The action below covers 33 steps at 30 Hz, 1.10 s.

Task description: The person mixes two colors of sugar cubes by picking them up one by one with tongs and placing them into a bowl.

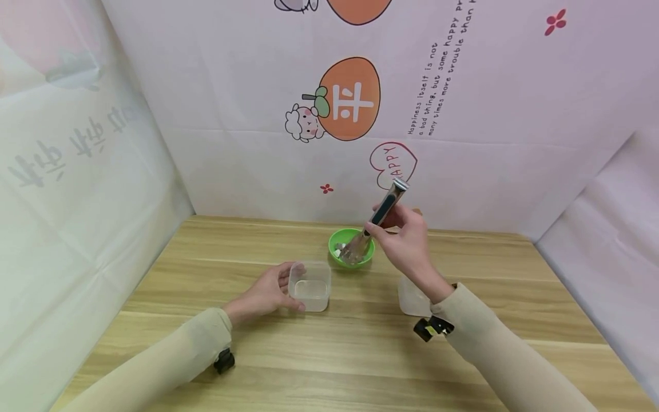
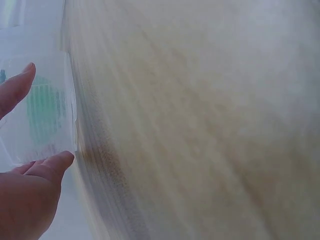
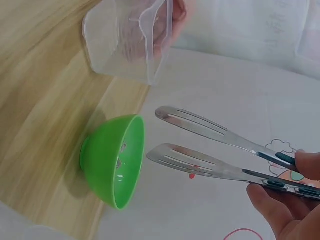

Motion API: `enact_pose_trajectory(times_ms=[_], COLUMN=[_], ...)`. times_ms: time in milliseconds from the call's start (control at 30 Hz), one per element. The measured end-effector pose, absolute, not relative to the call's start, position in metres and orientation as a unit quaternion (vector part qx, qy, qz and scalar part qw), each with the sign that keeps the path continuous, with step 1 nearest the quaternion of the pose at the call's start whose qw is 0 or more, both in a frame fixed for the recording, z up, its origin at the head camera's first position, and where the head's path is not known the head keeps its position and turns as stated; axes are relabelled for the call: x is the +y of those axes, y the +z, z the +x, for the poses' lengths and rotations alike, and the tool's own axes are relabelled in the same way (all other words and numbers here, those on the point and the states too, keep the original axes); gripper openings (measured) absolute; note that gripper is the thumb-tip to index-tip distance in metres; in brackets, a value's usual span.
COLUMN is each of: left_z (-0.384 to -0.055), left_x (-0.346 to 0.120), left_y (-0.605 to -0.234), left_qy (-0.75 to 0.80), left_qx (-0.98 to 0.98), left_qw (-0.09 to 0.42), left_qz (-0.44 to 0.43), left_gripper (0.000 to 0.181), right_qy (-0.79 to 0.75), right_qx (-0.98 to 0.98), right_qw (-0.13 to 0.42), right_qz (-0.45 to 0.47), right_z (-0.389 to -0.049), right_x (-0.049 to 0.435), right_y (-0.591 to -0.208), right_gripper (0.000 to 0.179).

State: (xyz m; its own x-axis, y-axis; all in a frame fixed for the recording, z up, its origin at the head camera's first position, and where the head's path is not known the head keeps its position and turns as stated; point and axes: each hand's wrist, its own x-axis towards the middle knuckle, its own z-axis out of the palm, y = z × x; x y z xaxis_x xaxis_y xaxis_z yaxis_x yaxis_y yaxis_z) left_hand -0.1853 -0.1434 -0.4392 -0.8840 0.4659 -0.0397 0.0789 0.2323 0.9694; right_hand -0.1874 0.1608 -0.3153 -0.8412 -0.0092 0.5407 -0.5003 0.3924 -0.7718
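Note:
My left hand (image 1: 265, 294) holds a clear square plastic container (image 1: 320, 286) at its left side, thumb along the near wall and fingers at the far one. The container stands on the table, and nothing shows inside it. In my right hand (image 1: 407, 243) is a pair of metal tongs (image 1: 387, 207) with dark handle grips, pinched between thumb and fingers. The tongs slant down over a green bowl (image 3: 102, 160). In the right wrist view their two slotted arms (image 3: 195, 167) stand apart, with nothing between the tips. Small white and greyish pieces (image 1: 337, 252) lie in the bowl.
A second clear container (image 1: 413, 300) stands on the wooden table (image 1: 340, 355), partly hidden under my right forearm. A printed white cloth (image 1: 247, 171) rises behind the table's back edge, and white cloth also hangs at both sides.

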Motion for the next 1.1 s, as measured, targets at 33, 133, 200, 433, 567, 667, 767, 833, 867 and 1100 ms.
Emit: enact_pose_trajectory(times_ms=[33,133,200,433,567,667,767,833,867,1100], left_z=[-0.185,-0.185,-0.184,-0.185,-0.185,-0.184,-0.183,-0.183,-0.183,-0.183], left_x=[-0.143,-0.143,-0.143,-0.143,-0.143,-0.142,-0.142,-0.142,-0.141,-0.140], left_y=[-0.439,-0.439,-0.439,-0.437,-0.436,-0.435,-0.434,-0.433,-0.433,-0.433], left_qy=[0.592,0.589,0.587,0.584,0.580,0.576,0.574,0.572,0.572,0.570], left_qx=[0.769,0.772,0.774,0.774,0.776,0.778,0.780,0.782,0.782,0.783], left_qw=[0.163,0.162,0.161,0.164,0.166,0.166,0.164,0.164,0.165,0.169], left_qz=[0.177,0.174,0.174,0.183,0.184,0.186,0.187,0.187,0.186,0.185], left_gripper=[0.100,0.100,0.099,0.098,0.097,0.097,0.098,0.099,0.099,0.100], right_qy=[0.530,0.534,0.534,0.552,0.551,0.550,0.553,0.557,0.559,0.564], right_qx=[-0.801,-0.802,-0.803,-0.793,-0.794,-0.797,-0.799,-0.798,-0.798,-0.800], right_qw=[0.229,0.215,0.206,0.193,0.189,0.181,0.168,0.157,0.151,0.109], right_qz=[0.160,0.160,0.162,0.173,0.173,0.171,0.167,0.166,0.166,0.174], right_z=[-0.185,-0.176,-0.171,-0.153,-0.145,-0.140,-0.134,-0.131,-0.129,-0.118], right_x=[0.162,0.166,0.168,0.176,0.180,0.183,0.186,0.187,0.188,0.191], right_y=[-0.315,-0.315,-0.316,-0.318,-0.320,-0.322,-0.324,-0.326,-0.327,-0.331], right_gripper=[0.025,0.027,0.029,0.038,0.038,0.036,0.034,0.034,0.033,0.029])
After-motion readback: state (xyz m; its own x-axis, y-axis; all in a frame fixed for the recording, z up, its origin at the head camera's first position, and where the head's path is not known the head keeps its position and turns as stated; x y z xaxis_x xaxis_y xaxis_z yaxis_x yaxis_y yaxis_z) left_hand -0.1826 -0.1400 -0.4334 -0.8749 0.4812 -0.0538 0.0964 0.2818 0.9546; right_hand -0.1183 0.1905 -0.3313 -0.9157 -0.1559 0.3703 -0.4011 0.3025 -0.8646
